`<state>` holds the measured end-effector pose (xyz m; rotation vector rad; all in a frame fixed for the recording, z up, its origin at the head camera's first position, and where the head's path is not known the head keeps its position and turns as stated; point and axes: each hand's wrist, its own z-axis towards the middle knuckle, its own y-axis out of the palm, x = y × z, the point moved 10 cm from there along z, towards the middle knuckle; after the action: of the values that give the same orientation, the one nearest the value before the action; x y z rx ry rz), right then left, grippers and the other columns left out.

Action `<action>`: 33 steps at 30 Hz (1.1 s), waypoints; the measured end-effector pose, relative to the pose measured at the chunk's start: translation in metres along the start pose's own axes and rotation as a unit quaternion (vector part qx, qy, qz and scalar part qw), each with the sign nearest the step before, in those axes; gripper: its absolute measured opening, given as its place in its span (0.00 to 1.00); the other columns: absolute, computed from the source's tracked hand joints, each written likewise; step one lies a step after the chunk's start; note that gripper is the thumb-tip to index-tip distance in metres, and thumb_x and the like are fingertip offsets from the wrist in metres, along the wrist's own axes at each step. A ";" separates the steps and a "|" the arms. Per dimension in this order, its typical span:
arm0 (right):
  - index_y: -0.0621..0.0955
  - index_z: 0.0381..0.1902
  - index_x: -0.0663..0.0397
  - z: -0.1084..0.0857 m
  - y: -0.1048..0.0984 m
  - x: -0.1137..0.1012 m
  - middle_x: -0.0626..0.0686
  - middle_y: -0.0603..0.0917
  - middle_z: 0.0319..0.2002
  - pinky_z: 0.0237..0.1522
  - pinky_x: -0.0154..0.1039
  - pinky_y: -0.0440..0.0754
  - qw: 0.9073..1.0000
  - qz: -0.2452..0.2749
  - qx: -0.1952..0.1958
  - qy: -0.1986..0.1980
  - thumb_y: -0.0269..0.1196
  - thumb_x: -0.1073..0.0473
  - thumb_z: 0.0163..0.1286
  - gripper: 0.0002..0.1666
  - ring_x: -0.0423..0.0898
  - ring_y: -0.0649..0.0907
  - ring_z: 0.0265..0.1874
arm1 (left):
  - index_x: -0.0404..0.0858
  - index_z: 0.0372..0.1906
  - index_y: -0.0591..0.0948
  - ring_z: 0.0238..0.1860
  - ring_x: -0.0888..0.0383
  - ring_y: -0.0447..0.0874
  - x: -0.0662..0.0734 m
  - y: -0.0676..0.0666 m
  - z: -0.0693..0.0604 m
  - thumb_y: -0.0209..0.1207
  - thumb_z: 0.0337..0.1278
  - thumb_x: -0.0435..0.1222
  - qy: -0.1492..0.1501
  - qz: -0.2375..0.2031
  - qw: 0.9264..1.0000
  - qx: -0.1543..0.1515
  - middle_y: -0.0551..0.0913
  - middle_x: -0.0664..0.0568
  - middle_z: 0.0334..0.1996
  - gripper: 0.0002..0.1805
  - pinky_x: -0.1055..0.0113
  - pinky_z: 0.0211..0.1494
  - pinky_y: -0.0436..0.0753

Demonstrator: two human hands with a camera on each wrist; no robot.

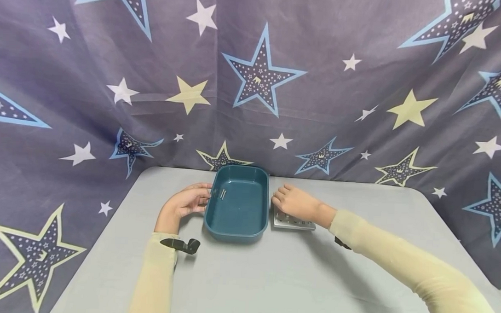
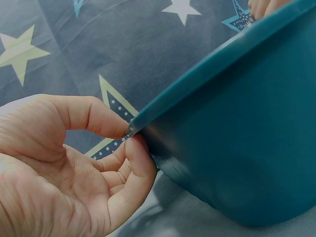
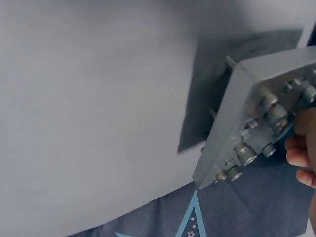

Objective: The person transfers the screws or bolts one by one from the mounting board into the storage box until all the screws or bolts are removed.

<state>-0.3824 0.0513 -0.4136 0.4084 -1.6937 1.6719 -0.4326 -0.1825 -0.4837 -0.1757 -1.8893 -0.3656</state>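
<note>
A teal rectangular plastic tray (image 1: 235, 235) stands on the table before me. My left hand (image 1: 184, 202) is at its left side. In the left wrist view, the thumb and index finger pinch the rim of the tray (image 2: 237, 123). Right of the tray lies a metal block (image 1: 294, 226), partly covered by my right hand (image 1: 296, 204). Several bolts (image 3: 244, 153) stick out of the block's top in the right wrist view. The right fingers (image 3: 298, 157) are curled over the block among the bolts; their tips are hidden, so what they hold cannot be seen.
Two small metal pins or screws (image 1: 223, 194) show by the tray's left inner wall. A pale grey cloth covers the table (image 1: 246, 280). Behind it hangs a dark curtain (image 1: 339, 99) with stars. Each wrist wears a dark strap.
</note>
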 end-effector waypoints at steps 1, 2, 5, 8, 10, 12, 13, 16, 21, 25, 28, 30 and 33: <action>0.81 0.46 0.57 -0.001 -0.002 0.002 0.52 0.86 0.40 0.50 0.42 0.80 1.000 0.008 0.007 0.009 0.66 0.64 0.64 0.12 0.48 0.81 0.40 | 0.26 0.72 0.56 0.33 0.65 0.80 0.000 0.000 0.000 0.46 0.64 0.26 0.000 0.000 1.000 -0.001 0.81 0.57 0.33 0.32 0.69 0.38 0.82; 0.81 0.44 0.57 -0.001 -0.004 0.005 0.52 0.85 0.39 0.49 0.42 0.80 1.000 0.015 0.016 0.017 0.66 0.65 0.64 0.11 0.48 0.81 0.39 | 0.26 0.73 0.55 0.33 0.65 0.80 0.000 0.001 0.000 0.46 0.64 0.26 0.001 0.000 1.000 -0.002 0.81 0.57 0.33 0.32 0.69 0.38 0.83; 0.82 0.42 0.57 -0.002 -0.009 0.012 0.51 0.84 0.36 0.45 0.41 0.78 0.998 0.028 0.035 0.038 0.67 0.66 0.63 0.09 0.48 0.80 0.36 | 0.25 0.73 0.55 0.34 0.65 0.81 0.000 0.001 0.000 0.46 0.64 0.27 0.003 0.004 1.000 -0.003 0.82 0.57 0.34 0.33 0.69 0.38 0.83; 0.82 0.41 0.57 -0.001 -0.011 0.016 0.51 0.84 0.35 0.44 0.40 0.77 0.998 0.030 0.041 0.040 0.68 0.67 0.61 0.10 0.48 0.80 0.35 | 0.26 0.73 0.54 0.34 0.65 0.81 0.001 0.000 0.000 0.46 0.65 0.26 0.004 0.003 1.000 -0.001 0.81 0.57 0.35 0.32 0.69 0.38 0.83; 0.81 0.40 0.57 0.000 -0.011 0.017 0.51 0.83 0.35 0.43 0.40 0.76 0.998 0.030 0.042 0.038 0.69 0.68 0.59 0.11 0.48 0.79 0.35 | 0.26 0.73 0.54 0.34 0.65 0.81 0.001 0.000 0.001 0.45 0.65 0.26 0.007 0.006 1.000 -0.004 0.81 0.58 0.34 0.32 0.70 0.38 0.83; 0.81 0.40 0.57 0.000 -0.012 0.018 0.51 0.83 0.34 0.42 0.41 0.76 0.998 0.034 0.042 0.038 0.69 0.70 0.57 0.12 0.48 0.79 0.34 | 0.26 0.73 0.55 0.33 0.65 0.81 0.002 0.000 0.001 0.45 0.65 0.26 0.008 0.007 1.000 -0.004 0.81 0.58 0.34 0.32 0.70 0.38 0.83; 0.81 0.40 0.58 0.001 -0.012 0.019 0.51 0.82 0.34 0.42 0.41 0.75 0.998 0.036 0.042 0.041 0.69 0.71 0.56 0.13 0.48 0.79 0.34 | 0.27 0.73 0.55 0.33 0.65 0.81 0.002 -0.001 0.001 0.45 0.65 0.26 0.008 0.007 1.000 -0.002 0.81 0.58 0.34 0.31 0.69 0.38 0.83; 0.81 0.41 0.59 0.003 -0.014 0.024 0.52 0.83 0.35 0.41 0.41 0.75 0.997 0.047 0.038 0.056 0.69 0.71 0.57 0.13 0.49 0.79 0.35 | 0.27 0.73 0.56 0.34 0.65 0.81 0.001 -0.002 0.002 0.45 0.65 0.27 0.006 0.011 1.000 0.003 0.81 0.58 0.34 0.32 0.69 0.39 0.83; 0.81 0.43 0.59 0.008 -0.021 0.037 0.52 0.85 0.38 0.43 0.43 0.76 0.993 0.069 0.040 0.092 0.68 0.67 0.61 0.12 0.50 0.81 0.39 | 0.27 0.73 0.55 0.34 0.65 0.80 -0.001 -0.004 0.002 0.45 0.66 0.27 0.000 0.012 1.000 0.008 0.81 0.58 0.34 0.31 0.68 0.40 0.83; 0.82 0.42 0.58 0.013 -0.031 0.049 0.52 0.84 0.36 0.42 0.43 0.76 0.986 0.100 0.057 0.124 0.68 0.70 0.58 0.13 0.51 0.82 0.38 | 0.27 0.72 0.56 0.34 0.65 0.80 -0.002 -0.004 0.002 0.45 0.67 0.26 0.000 0.008 1.000 0.008 0.81 0.58 0.33 0.30 0.68 0.40 0.83; 0.82 0.39 0.57 0.016 -0.040 0.059 0.52 0.84 0.32 0.41 0.43 0.76 0.976 0.137 0.073 0.153 0.68 0.72 0.58 0.11 0.51 0.82 0.35 | 0.27 0.72 0.56 0.34 0.65 0.80 -0.002 -0.004 0.002 0.45 0.66 0.26 0.000 0.007 1.000 0.009 0.81 0.58 0.34 0.30 0.68 0.40 0.83; 0.83 0.37 0.57 0.018 -0.044 0.065 0.52 0.85 0.31 0.41 0.43 0.77 0.968 0.164 0.081 0.174 0.68 0.71 0.59 0.09 0.50 0.83 0.34 | 0.27 0.73 0.56 0.34 0.64 0.80 -0.002 -0.003 0.001 0.46 0.66 0.26 0.000 0.006 1.000 0.009 0.81 0.58 0.34 0.31 0.68 0.39 0.83; 0.85 0.36 0.56 0.019 -0.048 0.074 0.52 0.87 0.32 0.40 0.44 0.79 0.952 0.207 0.090 0.207 0.68 0.68 0.63 0.05 0.50 0.85 0.34 | 0.27 0.72 0.57 0.34 0.64 0.80 -0.003 -0.002 0.001 0.46 0.65 0.26 0.001 0.003 1.000 0.006 0.81 0.57 0.34 0.31 0.69 0.39 0.83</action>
<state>-0.4068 0.0461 -0.3267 -0.2291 -1.3753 2.0477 -0.4332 -0.1839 -0.4867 -0.1715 -1.8883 -0.3499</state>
